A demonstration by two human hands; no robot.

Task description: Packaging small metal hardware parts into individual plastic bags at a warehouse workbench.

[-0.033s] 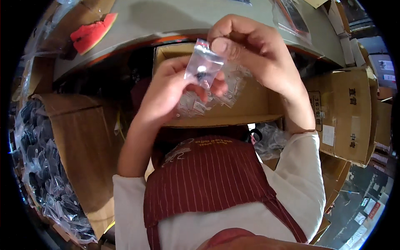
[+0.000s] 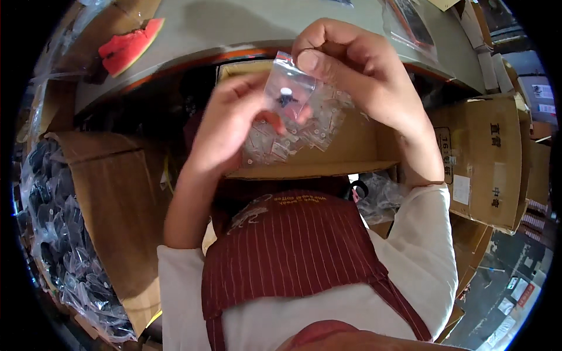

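A small clear zip bag [image 2: 293, 81] with a red line near its top hangs over an open cardboard box. Inside it are a round white piece and small dark parts that I cannot name. My right hand [image 2: 357, 73] pinches the bag's upper right corner between thumb and fingers. Behind and left of the bag is my left hand [image 2: 231, 114], slightly blurred, with its fingers apart and partly seen through the plastic. Below both hands, the cardboard box [image 2: 369, 143] holds many similar small clear bags [image 2: 316, 131].
The grey table [image 2: 234, 26] carries a watermelon slice [image 2: 130, 48] at left and a plastic-wrapped item [image 2: 410, 23] at right. Another carton [image 2: 111, 205] stands left, beside bagged dark items [image 2: 64, 234]. A closed carton [image 2: 486, 158] stands at right.
My left hand has shifted slightly left, away from the bag, and its fingers show less around it. The bag has moved a little up and right in my right hand.
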